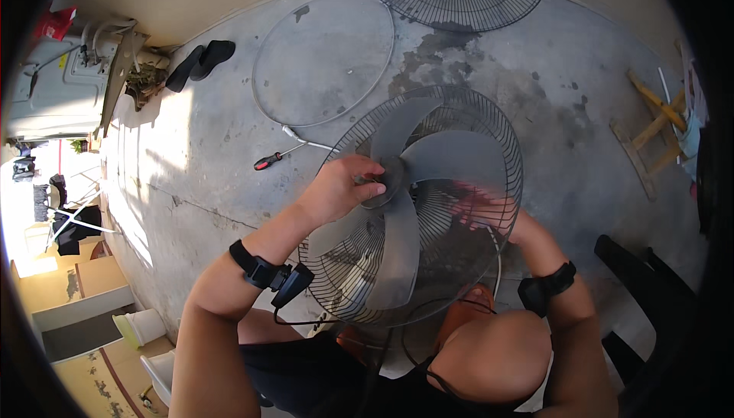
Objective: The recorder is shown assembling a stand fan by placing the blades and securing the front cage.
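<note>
With the fan (401,238) at twelve o'clock from the lap (329,372), the left hand (340,187) pinched its middle knob (394,177), seemingly to twist it, while the right hand (493,213) at four o'clock, grip unclear, likely needed to keep things steady next.

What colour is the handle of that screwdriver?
The screwdriver handle is red and black, best in head view.

Grey fan blades (462,159), red-and-black screwdriver (267,161)
</note>
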{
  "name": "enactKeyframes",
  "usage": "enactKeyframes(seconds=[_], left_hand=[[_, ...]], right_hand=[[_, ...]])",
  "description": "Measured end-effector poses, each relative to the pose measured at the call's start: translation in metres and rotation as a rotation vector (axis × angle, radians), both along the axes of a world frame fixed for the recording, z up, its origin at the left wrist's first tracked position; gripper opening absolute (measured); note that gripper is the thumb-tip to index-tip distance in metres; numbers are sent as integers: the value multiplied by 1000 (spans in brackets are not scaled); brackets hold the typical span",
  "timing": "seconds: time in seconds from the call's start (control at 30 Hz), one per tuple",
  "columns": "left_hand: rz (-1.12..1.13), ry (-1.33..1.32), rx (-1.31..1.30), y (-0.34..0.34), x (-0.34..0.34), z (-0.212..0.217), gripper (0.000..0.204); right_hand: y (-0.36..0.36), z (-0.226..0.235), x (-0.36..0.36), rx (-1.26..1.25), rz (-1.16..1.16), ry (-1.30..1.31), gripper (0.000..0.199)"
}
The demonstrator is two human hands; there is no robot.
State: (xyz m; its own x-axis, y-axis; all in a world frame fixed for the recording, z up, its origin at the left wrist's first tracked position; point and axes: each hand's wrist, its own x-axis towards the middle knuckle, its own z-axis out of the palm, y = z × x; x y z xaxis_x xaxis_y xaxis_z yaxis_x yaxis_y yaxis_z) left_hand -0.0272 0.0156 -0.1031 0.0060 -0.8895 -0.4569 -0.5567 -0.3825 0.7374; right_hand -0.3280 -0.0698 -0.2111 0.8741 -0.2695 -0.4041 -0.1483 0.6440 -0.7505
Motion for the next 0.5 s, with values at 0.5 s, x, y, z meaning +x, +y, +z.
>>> enactKeyframes(seconds=[0.5], left_hand=[[-5,16,-904,-8,-42,107,47]], right_hand=[[-16,220,109,76,-419,-155,50]])
